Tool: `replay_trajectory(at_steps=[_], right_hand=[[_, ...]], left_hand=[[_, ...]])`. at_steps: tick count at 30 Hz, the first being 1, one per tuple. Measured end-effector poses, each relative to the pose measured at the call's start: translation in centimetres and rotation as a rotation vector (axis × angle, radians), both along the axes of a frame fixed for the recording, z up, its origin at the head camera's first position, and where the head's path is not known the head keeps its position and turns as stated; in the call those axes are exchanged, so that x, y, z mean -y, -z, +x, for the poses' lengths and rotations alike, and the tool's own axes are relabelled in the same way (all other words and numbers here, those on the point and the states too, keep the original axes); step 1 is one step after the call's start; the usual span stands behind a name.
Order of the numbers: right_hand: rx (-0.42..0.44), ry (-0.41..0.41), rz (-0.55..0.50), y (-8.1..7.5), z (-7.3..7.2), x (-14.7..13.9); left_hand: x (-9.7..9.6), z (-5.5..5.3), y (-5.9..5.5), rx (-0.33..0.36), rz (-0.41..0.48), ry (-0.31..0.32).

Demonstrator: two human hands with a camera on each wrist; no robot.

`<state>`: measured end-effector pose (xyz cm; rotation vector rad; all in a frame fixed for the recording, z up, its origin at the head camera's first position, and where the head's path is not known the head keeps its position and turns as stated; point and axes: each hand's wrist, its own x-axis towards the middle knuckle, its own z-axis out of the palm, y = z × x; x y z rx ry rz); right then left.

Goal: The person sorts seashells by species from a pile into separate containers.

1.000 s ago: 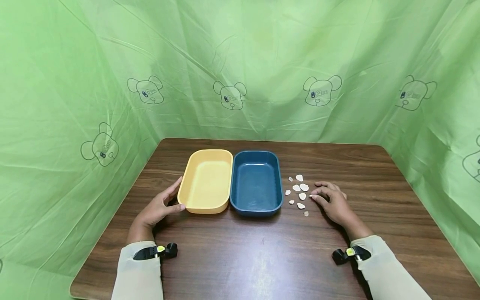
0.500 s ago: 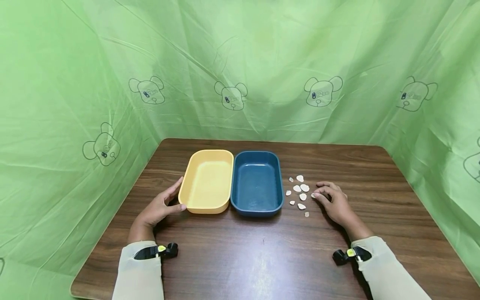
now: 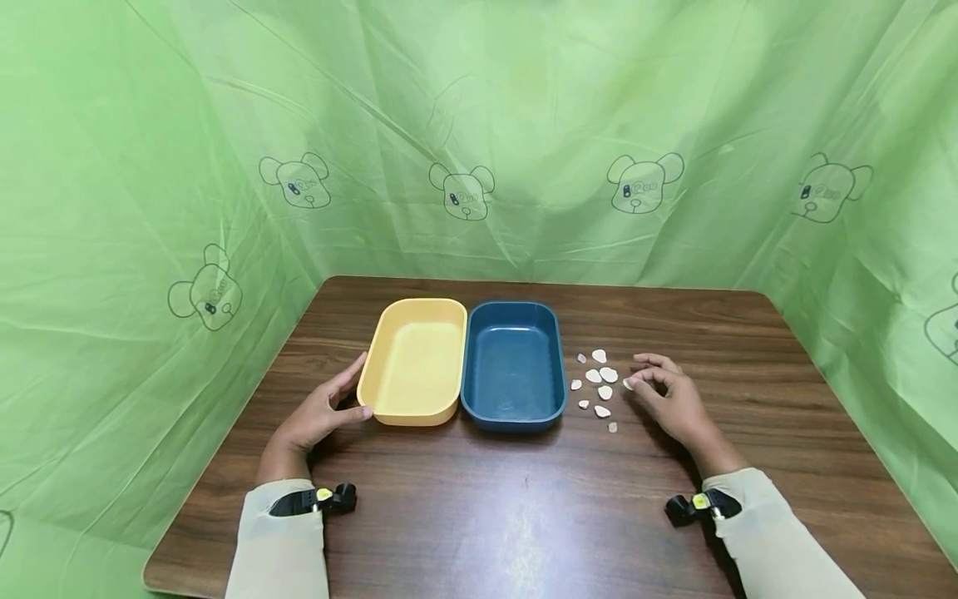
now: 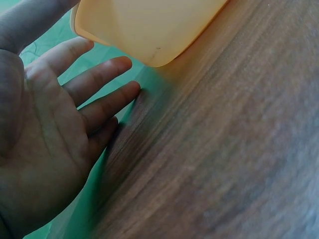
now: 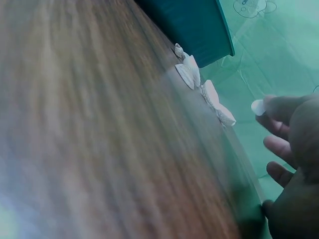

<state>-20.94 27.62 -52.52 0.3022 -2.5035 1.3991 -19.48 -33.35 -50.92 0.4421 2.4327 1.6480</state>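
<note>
In the head view my right hand [image 3: 677, 412] pinches a small white seashell [image 3: 627, 383] between thumb and forefinger, lifted slightly off the table; the right wrist view shows the held shell [image 5: 257, 106] at the fingertips. Several more white seashells [image 3: 609, 375] lie loosely between this hand and the blue container [image 3: 514, 374]. On the left, my left hand [image 3: 314, 418] has its fingers straight along the side of the yellow container [image 3: 415, 366], the thumb touching its near left corner. Palm and spread fingers appear in the left wrist view. Both containers' visible floors are bare.
The two containers stand side by side on a brown wooden table [image 3: 449, 516]. A green cloth with bear-head drawings [image 3: 479, 100] encloses the back and sides. Black wrist cameras are strapped on both sleeves.
My right hand has risen a little and drawn slightly away from the other shells, with the pinched shell showing more fully. My left hand and both containers stay essentially where they were.
</note>
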Motion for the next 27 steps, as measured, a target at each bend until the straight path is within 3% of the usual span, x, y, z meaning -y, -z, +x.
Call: replay_trajectory(at_steps=[5,14,22,27], right_hand=[[0.007,-0.007,-0.026,-0.7,0.0,0.1],[-0.073,-0.014,-0.026,-1.8,-0.5,0.9],[-0.083,-0.006,-0.039,-2.4,-0.6,2.0],[-0.094,-0.010,-0.060,-4.1,0.3,3.3]], left_hand=[[0.0,-0.1,0.1,-0.013,-0.006,0.003],[-0.1,0.0,0.1,-0.004,-0.007,-0.003],[-0.1,0.1,0.0,0.002,-0.009,-0.010],[-0.1,0.0,-0.1,0.008,-0.009,-0.007]])
